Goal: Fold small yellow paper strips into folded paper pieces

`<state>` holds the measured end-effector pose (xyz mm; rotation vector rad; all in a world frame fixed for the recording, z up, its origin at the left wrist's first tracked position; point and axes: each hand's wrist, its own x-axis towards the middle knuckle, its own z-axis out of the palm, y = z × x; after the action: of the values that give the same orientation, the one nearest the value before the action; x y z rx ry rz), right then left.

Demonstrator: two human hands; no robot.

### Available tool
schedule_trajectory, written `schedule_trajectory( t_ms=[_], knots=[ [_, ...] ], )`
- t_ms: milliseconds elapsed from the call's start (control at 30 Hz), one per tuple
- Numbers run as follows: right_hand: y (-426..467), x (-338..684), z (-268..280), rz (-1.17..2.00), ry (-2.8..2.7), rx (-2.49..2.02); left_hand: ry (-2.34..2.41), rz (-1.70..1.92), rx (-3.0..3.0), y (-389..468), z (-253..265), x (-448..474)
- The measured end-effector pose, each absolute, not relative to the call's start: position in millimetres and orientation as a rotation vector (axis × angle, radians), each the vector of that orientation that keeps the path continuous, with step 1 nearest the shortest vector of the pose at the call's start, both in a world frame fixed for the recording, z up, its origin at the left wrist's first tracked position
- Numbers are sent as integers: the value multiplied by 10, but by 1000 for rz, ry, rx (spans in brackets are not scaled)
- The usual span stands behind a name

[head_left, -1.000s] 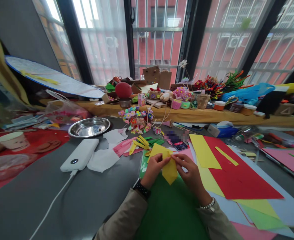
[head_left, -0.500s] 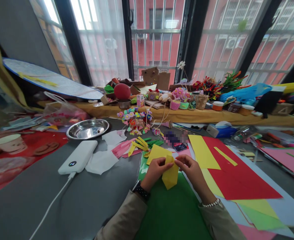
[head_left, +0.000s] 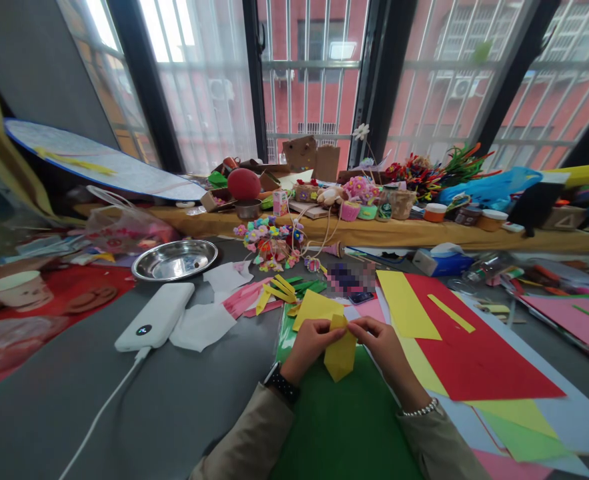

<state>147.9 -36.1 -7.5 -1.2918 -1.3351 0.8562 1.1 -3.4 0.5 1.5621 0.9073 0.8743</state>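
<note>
Both my hands pinch one piece of folded yellow paper [head_left: 339, 359], held above a green sheet [head_left: 344, 427]; its lower end comes to a point. My left hand [head_left: 310, 347] grips its upper left side between thumb and fingers. At its upper right edge, my right hand [head_left: 381, 340] is closed on the paper with thumb and fingertips. Just behind the hands lies another piece of yellow paper [head_left: 317, 308]. Beyond it are folded yellow strips [head_left: 279, 290] and green strips [head_left: 307, 285], beside pink crumpled paper [head_left: 241, 300].
To the left are a white power bank [head_left: 157, 317] with a cable, white paper scraps [head_left: 201, 325] and a steel plate [head_left: 141, 263]. A red sheet [head_left: 489, 360] and yellow sheets lie right. Craft items crowd the ledge [head_left: 199, 227] behind. At far left, someone's arm shows near a paper cup [head_left: 19, 290].
The top of the folded yellow paper has shifted slightly between my fingertips. Both hands stay in nearly the same place.
</note>
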Motion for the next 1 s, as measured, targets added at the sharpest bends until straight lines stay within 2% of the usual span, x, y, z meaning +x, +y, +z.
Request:
schedule_trajectory(
  t_ms=[233, 600, 1000],
  knots=[
    [-347, 1483, -73, 977, -1272, -1275, 930, 824, 1573, -31, -17, 19],
    [-360, 1468, -57, 944, -1327, -1221, 819, 773, 1534, -18, -51, 20],
    [-387, 1474, 44, 522, -1705, -1405, 852, 837, 1453, -3, -61, 28]
  ],
)
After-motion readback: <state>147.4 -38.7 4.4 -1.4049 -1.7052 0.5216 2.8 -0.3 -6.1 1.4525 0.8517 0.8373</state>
